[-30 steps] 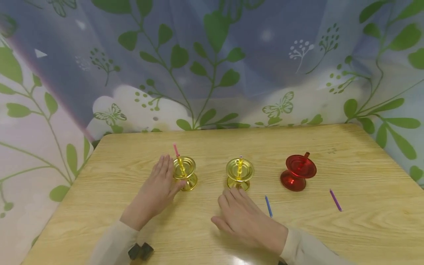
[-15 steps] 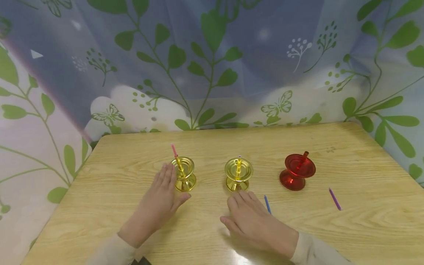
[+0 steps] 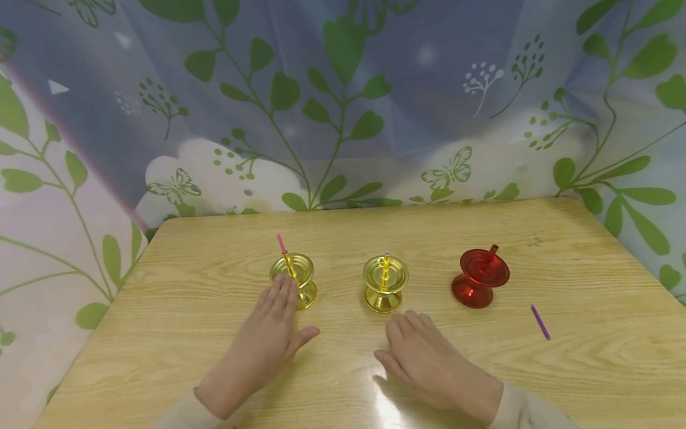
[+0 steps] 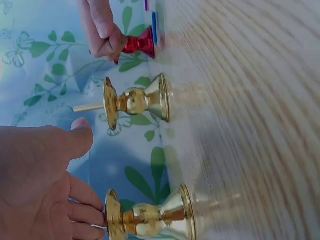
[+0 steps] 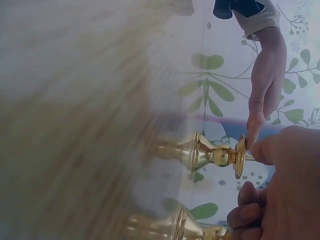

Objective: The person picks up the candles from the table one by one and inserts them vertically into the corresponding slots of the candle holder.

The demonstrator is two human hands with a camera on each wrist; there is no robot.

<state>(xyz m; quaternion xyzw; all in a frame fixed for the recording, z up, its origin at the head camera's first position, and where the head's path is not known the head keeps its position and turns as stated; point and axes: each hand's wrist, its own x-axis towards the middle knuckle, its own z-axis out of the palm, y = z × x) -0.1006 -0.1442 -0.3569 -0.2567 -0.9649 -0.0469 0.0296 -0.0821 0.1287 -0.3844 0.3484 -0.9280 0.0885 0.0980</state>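
Observation:
My left hand [image 3: 262, 345] has its fingers extended, thumb spread, with the fingertips right at the dish rim of the left gold candle holder [image 3: 306, 293]. A pink candle [image 3: 281, 243] stands in that holder's tube, leaning slightly left. The middle gold candle holder [image 3: 383, 299] has a slim tube with a pale purple tip. My right hand [image 3: 429, 363] hovers in front of it, fingers loosely curled around nothing. Beneath that hand a blue candle [image 4: 155, 29] lies on the table, almost wholly hidden in the head view.
A red candle holder [image 3: 474, 293] with its tube bare stands to the right on the wooden table [image 3: 203, 262]. Near it lies a purple candle [image 3: 540, 322]. Behind the table hangs a leaf-patterned cloth [image 3: 407, 119].
My left hand has shifted right, its fingers now in front of the left holder's dish. The right hand has moved right, away from the middle holder and over the blue candle.

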